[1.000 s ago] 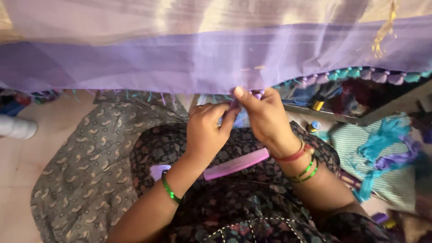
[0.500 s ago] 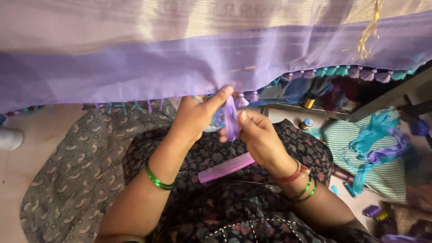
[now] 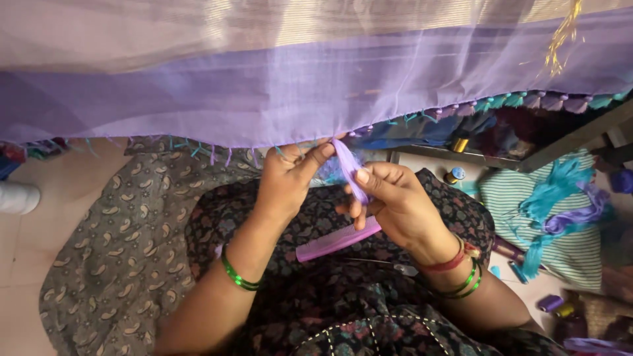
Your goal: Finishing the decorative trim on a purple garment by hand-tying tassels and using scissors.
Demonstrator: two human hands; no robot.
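While the left hand (image 3: 290,178) has slid along the lilac cloth's hem (image 3: 217,135), the right hand (image 3: 395,204) now pinches a lilac thread bundle (image 3: 348,168), pulling it taut above the pink comb (image 3: 337,240).

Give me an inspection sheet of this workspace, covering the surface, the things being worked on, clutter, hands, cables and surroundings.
Surface: lap in dark floral cloth, pale floor beyond.
Job's things: lilac fabric hanging across the top, tasselled edge; lilac thread bundle at that edge; pink comb on the lap.
Clutter: turquoise and purple threads on striped cloth; thread spools; needle on the lap.
Hands: left hand pinches at the fabric edge; right hand grips the thread bundle.
Cables: nothing seen.
Surroundings: grey patterned cloth, white object at the left edge.
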